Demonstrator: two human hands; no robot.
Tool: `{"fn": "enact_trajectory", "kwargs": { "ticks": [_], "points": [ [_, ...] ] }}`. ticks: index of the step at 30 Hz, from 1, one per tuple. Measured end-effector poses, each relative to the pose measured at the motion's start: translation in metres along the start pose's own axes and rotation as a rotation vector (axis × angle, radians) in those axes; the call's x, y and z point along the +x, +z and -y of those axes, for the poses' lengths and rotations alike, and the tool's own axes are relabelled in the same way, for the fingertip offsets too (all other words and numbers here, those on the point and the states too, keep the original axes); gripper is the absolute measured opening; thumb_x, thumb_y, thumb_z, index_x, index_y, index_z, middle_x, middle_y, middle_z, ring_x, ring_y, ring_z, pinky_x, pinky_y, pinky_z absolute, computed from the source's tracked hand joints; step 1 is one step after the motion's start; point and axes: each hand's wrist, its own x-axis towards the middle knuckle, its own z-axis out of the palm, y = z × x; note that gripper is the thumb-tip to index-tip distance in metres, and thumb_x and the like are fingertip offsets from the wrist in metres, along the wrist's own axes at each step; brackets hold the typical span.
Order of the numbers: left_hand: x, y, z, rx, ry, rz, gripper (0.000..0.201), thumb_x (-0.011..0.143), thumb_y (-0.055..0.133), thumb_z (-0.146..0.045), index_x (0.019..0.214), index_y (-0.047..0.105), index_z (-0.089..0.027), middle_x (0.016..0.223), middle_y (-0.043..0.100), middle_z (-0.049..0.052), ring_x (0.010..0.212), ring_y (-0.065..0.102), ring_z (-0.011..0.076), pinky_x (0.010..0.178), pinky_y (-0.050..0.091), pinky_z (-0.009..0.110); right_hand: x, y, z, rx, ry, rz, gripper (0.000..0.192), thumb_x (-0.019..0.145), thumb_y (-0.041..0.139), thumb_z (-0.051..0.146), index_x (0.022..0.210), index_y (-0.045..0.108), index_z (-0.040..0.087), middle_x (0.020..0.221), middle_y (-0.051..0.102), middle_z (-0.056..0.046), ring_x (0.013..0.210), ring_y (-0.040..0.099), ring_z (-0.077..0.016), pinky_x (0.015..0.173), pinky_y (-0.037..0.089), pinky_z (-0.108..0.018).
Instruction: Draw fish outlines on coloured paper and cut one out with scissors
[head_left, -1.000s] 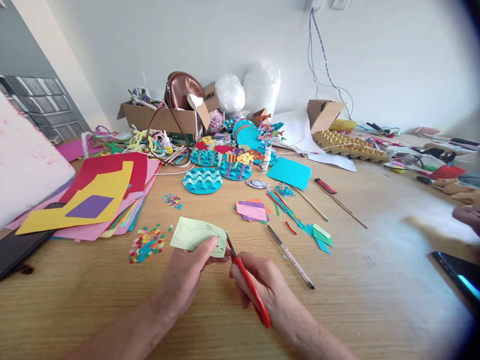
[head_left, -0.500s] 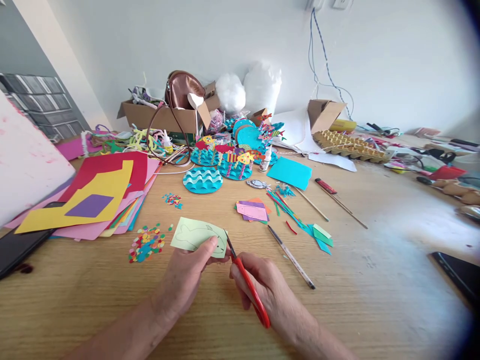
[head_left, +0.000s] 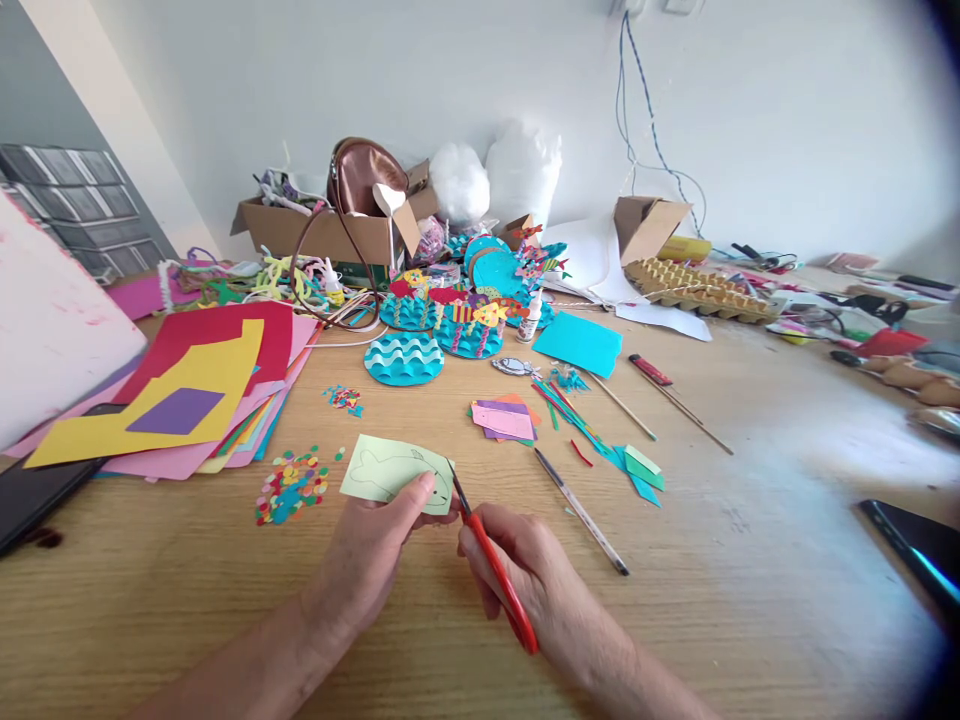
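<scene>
The pale green paper [head_left: 394, 472] was a thin, matte, roughly rectangular slip with a fish outline pencilled on it, held low over the near middle of the wooden surface [head_left: 750, 560], whose grain ran in fine pale lines; the left hand [head_left: 367, 560] pinched the slip's near edge, thumb on top and the other fingers [head_left: 420, 488] curled shut beneath it; the right hand [head_left: 525, 580] was closed round the glossy red plastic handles of the scissors [head_left: 491, 560], whose 2 short dark metal blades stood only slightly parted at the paper's right edge, touching it just beside the left thumb; how far the blades had bitten into the paper could not be told; just left of the slip lay a loose heap of tiny round confetti dots [head_left: 292, 488] in many colours; farther left spread a fan of flat coloured sheets [head_left: 195, 400], yellow over red and pink, with a purple diamond on top; right of the hands lay a slim pencil [head_left: 581, 512] pointing diagonally, near green and teal paper offcuts [head_left: 637, 472] with sharp angular corners; beyond the slip sat a small stack of pink and purple paper squares [head_left: 504, 420]; farther back stood round teal discs with scalloped white wave patterns [head_left: 405, 358], 1 of several such discs, a ridged cardboard egg tray [head_left: 697, 288], and open brown cardboard boxes [head_left: 330, 235] beside puffy white stuffing [head_left: 459, 185] against the wall.
</scene>
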Motion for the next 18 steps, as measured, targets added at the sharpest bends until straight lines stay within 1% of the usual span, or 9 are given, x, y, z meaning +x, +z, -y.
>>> {"fn": "enact_trajectory", "kwargs": {
  "ticks": [4,9,12,15,18],
  "points": [
    [0.0005,-0.0012,0.001,0.004,-0.003,-0.006,0.013,0.068,0.07,-0.028,0.074,0.067,-0.017,0.07,0.07,0.001,0.067,0.066,0.0197,0.062,0.055,0.029,0.0009,0.0011,-0.0017,0.002,-0.008,-0.007,0.036,0.09,0.041,0.038,0.059,0.041,0.02,0.049,0.041,0.005,0.047,0.041,-0.0098,0.046,0.025,-0.022],
    [0.0023,-0.0018,0.0026,0.011,-0.006,-0.019,0.011,0.065,0.071,-0.027,0.07,0.068,-0.018,0.07,0.07,0.0,0.066,0.066,0.0189,0.061,0.055,0.028,0.0012,0.0023,-0.0038,-0.018,-0.005,-0.01,0.035,0.09,0.041,0.035,0.059,0.04,0.02,0.049,0.04,0.005,0.048,0.041,-0.0097,0.046,0.025,-0.022],
    [0.0024,-0.0019,0.0029,0.006,-0.026,-0.029,0.011,0.066,0.071,-0.026,0.071,0.068,-0.018,0.07,0.07,0.0,0.067,0.066,0.0189,0.062,0.054,0.028,0.0014,0.0023,-0.005,-0.035,-0.018,-0.003,0.036,0.091,0.039,0.038,0.06,0.04,0.02,0.049,0.041,0.005,0.048,0.041,-0.0098,0.046,0.025,-0.022],
    [0.0018,-0.0016,0.0025,0.0,-0.038,-0.052,0.012,0.065,0.072,-0.026,0.072,0.068,-0.018,0.07,0.07,0.0,0.067,0.066,0.0194,0.061,0.054,0.028,0.002,0.0018,-0.0042,-0.039,-0.021,0.006,0.038,0.092,0.038,0.041,0.061,0.041,0.02,0.05,0.042,0.004,0.048,0.041,-0.0098,0.046,0.025,-0.023],
    [0.0013,-0.0018,0.0024,-0.002,-0.038,-0.05,0.012,0.065,0.072,-0.026,0.072,0.067,-0.018,0.069,0.07,0.0,0.066,0.066,0.0198,0.061,0.054,0.028,0.0019,0.0014,-0.0021,-0.05,-0.01,0.017,0.038,0.092,0.037,0.041,0.061,0.041,0.02,0.049,0.043,0.004,0.047,0.04,-0.0097,0.046,0.025,-0.023]
  ]
}}
